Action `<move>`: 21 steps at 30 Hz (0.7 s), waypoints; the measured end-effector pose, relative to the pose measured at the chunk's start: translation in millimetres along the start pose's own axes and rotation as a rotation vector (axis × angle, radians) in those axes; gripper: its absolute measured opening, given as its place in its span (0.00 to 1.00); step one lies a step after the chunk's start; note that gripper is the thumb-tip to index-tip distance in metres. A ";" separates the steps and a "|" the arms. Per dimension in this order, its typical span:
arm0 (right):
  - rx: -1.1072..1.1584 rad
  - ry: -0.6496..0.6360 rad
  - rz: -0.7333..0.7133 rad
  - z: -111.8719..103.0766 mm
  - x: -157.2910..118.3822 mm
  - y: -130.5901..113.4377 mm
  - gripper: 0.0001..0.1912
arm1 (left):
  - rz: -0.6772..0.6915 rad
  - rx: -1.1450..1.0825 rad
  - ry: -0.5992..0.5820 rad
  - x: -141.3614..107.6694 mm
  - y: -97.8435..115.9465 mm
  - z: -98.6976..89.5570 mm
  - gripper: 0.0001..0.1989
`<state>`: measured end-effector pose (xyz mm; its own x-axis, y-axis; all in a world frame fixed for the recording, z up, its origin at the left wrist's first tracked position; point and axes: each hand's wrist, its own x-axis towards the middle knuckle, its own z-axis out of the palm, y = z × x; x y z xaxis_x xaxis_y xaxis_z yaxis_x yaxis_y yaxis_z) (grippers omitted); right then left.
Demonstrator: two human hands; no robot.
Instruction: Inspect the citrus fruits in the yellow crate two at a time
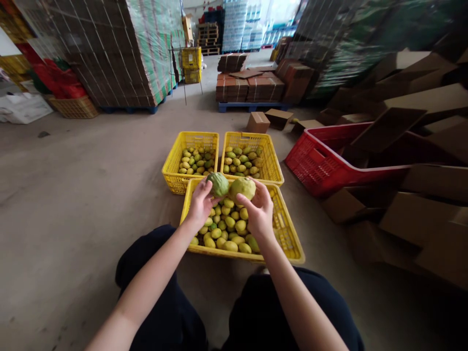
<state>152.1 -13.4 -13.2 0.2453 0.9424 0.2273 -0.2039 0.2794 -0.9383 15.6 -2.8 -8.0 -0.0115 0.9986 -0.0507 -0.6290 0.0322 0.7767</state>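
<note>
My left hand (201, 202) is closed around a green guava (218, 185) with a bumpy, ribbed skin. A paler yellow-green guava (243, 188) sits in my right hand (261, 212), thumb in front and fingers behind. The two fruits are held side by side, close together, above the far part of the near yellow crate (290, 239). Inside that crate lies a layer of yellow and green fruit (230, 234), partly hidden by my hands. Two more yellow crates, left (171, 168) and right (272, 163), stand just beyond, each holding similar fruit.
At right, a red crate (310, 165) holds cardboard, with open cardboard boxes (420, 219) heaped around it. Flattened cartons (265, 87) lie on a blue pallet (252, 106) ahead. Wrapped stacks (142, 53) rise at back left. My knees flank the near crate.
</note>
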 end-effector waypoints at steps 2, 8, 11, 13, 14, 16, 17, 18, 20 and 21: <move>0.137 -0.032 0.152 -1.6 2.8 -3.8 0.21 | -0.084 -0.130 0.014 0.7 3.4 0.4 0.14; 0.453 -0.072 0.412 2.5 3.3 -4.9 0.14 | -0.186 -0.202 0.115 -1.7 6.6 5.8 0.11; 0.431 -0.076 0.453 6.8 -0.1 -4.6 0.15 | -0.233 -0.186 0.177 -2.0 7.1 7.6 0.08; 0.433 -0.049 0.492 9.0 -1.8 -5.6 0.16 | -0.293 -0.234 0.174 -1.4 7.8 7.2 0.11; 0.448 -0.029 0.530 9.6 -2.2 -6.0 0.16 | -0.334 -0.276 0.169 -1.0 8.0 6.6 0.13; 0.500 0.020 0.632 9.7 -1.8 -5.4 0.17 | -0.404 -0.380 0.178 0.0 7.8 4.9 0.18; 0.531 0.050 0.681 9.4 -1.0 -4.0 0.17 | -0.429 -0.426 0.192 0.6 7.1 4.0 0.19; 0.559 0.076 0.720 8.8 0.0 -1.9 0.17 | -0.446 -0.454 0.211 1.4 6.2 3.1 0.19; 0.599 0.135 0.753 7.6 2.4 4.4 0.14 | -0.456 -0.450 0.249 3.2 3.6 1.8 0.16; 0.604 0.170 0.749 7.1 3.6 7.9 0.12 | -0.460 -0.426 0.264 4.0 2.2 1.4 0.14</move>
<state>144.7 -6.4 -17.9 -0.0217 0.8883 -0.4587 -0.8025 -0.2891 -0.5219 15.2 1.4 -5.6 0.1749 0.8422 -0.5100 -0.8660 0.3780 0.3273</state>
